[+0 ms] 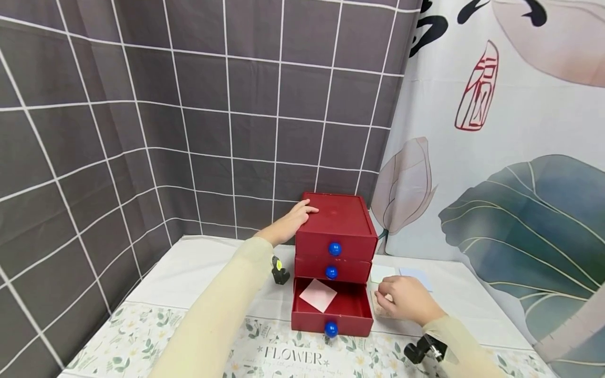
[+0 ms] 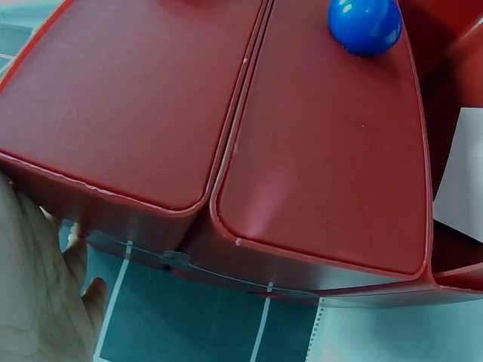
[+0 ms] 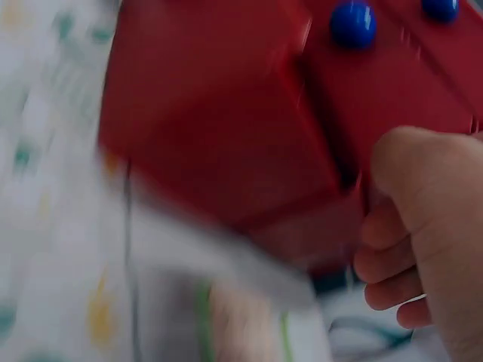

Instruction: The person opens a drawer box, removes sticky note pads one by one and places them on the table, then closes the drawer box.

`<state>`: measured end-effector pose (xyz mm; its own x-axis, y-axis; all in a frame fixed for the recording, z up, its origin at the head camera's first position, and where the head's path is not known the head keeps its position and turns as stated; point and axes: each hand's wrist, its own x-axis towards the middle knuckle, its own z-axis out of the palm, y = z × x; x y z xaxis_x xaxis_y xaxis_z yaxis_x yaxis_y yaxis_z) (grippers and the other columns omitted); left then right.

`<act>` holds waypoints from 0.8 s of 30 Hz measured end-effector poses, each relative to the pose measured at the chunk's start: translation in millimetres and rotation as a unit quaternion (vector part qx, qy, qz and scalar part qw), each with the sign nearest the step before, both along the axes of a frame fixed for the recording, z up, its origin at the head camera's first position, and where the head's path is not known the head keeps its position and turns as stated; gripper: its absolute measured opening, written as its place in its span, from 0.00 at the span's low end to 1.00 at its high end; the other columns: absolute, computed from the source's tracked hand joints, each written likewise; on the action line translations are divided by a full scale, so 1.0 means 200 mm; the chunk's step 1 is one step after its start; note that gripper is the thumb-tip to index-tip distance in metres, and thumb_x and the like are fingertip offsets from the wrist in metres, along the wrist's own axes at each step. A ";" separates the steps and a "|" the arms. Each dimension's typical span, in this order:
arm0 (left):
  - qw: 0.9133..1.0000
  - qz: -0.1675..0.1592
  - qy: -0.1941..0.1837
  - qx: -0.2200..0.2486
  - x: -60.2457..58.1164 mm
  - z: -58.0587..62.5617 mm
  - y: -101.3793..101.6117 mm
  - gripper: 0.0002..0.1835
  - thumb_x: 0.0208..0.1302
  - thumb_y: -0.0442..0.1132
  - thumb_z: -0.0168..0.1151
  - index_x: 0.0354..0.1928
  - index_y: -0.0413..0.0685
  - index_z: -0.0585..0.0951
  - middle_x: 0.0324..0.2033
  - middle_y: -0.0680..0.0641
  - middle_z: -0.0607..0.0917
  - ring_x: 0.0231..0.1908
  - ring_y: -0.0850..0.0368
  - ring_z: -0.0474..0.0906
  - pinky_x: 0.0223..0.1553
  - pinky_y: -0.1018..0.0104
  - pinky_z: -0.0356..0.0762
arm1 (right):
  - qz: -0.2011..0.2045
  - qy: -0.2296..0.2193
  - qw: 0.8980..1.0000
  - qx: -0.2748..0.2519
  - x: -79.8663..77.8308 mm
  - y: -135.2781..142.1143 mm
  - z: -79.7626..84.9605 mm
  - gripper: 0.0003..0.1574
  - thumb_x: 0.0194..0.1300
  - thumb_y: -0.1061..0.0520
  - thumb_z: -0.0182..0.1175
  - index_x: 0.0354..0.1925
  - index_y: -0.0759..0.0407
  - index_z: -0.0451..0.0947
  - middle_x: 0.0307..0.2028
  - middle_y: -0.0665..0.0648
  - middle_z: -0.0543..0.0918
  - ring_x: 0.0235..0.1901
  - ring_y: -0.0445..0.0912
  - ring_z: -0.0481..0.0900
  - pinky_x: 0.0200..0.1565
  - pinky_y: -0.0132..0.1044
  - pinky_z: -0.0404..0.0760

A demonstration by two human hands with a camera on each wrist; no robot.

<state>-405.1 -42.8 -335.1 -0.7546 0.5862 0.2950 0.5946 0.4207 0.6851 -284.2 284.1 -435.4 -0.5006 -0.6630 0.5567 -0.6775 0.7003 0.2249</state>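
Observation:
A red cabinet (image 1: 335, 215) with several drawers and blue round knobs stands on the table. Its bottom drawer (image 1: 302, 321) is pulled out, and a pale pink square of paper (image 1: 318, 295) lies inside, tilted against the wall. My left hand (image 1: 296, 216) rests on the cabinet's upper left edge, fingers stretched over the top; part of it shows in the left wrist view at lower left. To the right of the drawer hovers my right hand (image 1: 408, 299), its fingers loosely bent with nothing visible in them. Beneath it, a beige patterned card (image 1: 379, 305) is partly hidden.
Behind the right hand lie a pale green paper (image 1: 381, 273) and a pale blue paper (image 1: 417, 276). A floral cloth (image 1: 264, 346) lettered FLOWER covers the table's front. A dark grid curtain (image 1: 255, 131) hangs behind and at left, a printed cloth (image 1: 425, 199) at right.

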 end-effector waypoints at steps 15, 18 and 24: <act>1.000 0.008 -0.014 -0.002 0.01 0.00 0.00 0.21 0.70 0.43 0.34 0.61 0.59 0.68 0.70 0.53 0.48 0.68 0.58 0.42 0.63 0.53 0.49 | 0.076 -0.195 0.966 0.153 -0.03 -0.51 0.09 0.19 0.56 0.49 0.64 0.47 0.51 0.81 0.41 0.44 0.83 0.40 0.37 0.80 0.43 0.31 0.76; 1.000 0.004 -0.017 -0.004 0.01 0.01 0.00 0.21 0.70 0.43 0.34 0.62 0.59 0.67 0.70 0.54 0.48 0.68 0.58 0.41 0.63 0.53 0.50 | 0.063 -0.227 0.956 0.172 -0.04 -0.55 0.09 0.26 0.55 0.47 0.64 0.52 0.51 0.78 0.46 0.45 0.81 0.45 0.39 0.78 0.46 0.32 0.75; 1.000 -0.006 -0.003 -0.005 0.05 0.03 0.00 0.23 0.69 0.43 0.30 0.63 0.54 0.66 0.70 0.48 0.47 0.68 0.52 0.41 0.63 0.51 0.48 | 0.050 -0.250 0.952 0.169 -0.08 -0.58 0.06 0.30 0.56 0.42 0.62 0.55 0.52 0.75 0.48 0.47 0.80 0.46 0.41 0.78 0.46 0.33 0.75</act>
